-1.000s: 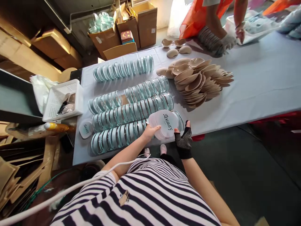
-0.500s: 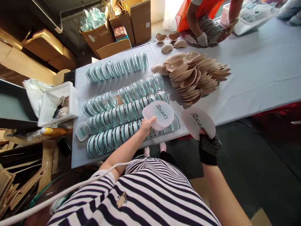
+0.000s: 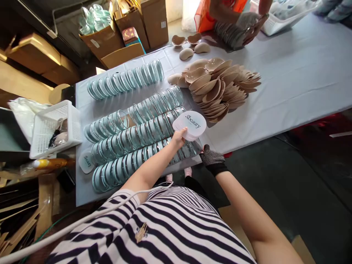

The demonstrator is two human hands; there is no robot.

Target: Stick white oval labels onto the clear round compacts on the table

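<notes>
My bare left hand (image 3: 179,138) is closed on a small stack of pale rounded cards (image 3: 194,123) printed "Sbeauty", thumb on top. My right hand (image 3: 213,158), in a dark glove with bare fingertips, is at the right end of the front row of clear round plastic cases (image 3: 129,165). Its fingers look drawn together against the end case; what lies between them is hidden. More rows of cases (image 3: 126,79) lie on their sides behind. One printed card (image 3: 86,162) lies at the table's left edge.
A heap of beige bra cups (image 3: 217,86) lies on the covered table (image 3: 277,106), with several loose cups (image 3: 186,54) behind. Another person's hands (image 3: 250,35) hold a stack at the back. A white basket (image 3: 78,124) stands left, and cardboard boxes (image 3: 154,24) stand behind the table.
My right hand has moved left to the end of the front row, and the card it held no longer shows in it. My left hand keeps its stack, held slightly higher and further right.
</notes>
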